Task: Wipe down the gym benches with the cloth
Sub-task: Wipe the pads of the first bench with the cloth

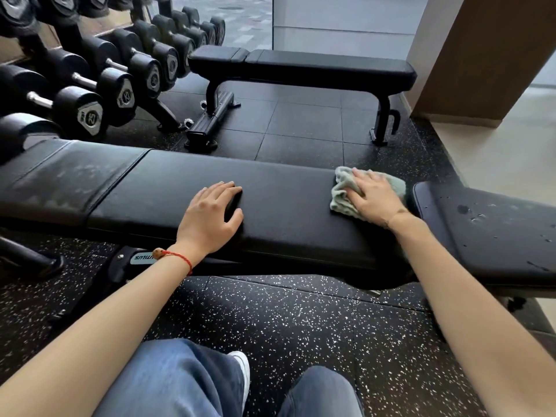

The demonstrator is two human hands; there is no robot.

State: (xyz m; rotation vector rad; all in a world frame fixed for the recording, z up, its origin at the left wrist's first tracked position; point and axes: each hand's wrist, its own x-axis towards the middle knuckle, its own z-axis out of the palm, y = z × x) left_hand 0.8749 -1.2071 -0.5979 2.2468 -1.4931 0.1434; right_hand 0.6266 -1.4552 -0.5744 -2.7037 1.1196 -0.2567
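Note:
A long black padded bench (285,203) runs across the view in front of me. My right hand (374,195) presses a crumpled pale green cloth (343,188) flat on the right end of its long pad. My left hand (210,218) rests palm down with fingers apart on the middle of the same pad, holding nothing. The seat pad (487,230) at the right carries water drops and smears. The pad section at the far left (66,179) looks dull and streaked. A second black flat bench (316,66) stands further back.
A rack of black dumbbells (90,85) fills the upper left, close behind the near bench. A brown pillar (481,55) stands at the upper right beside pale flooring. Speckled rubber floor (301,326) lies between my knees and the bench.

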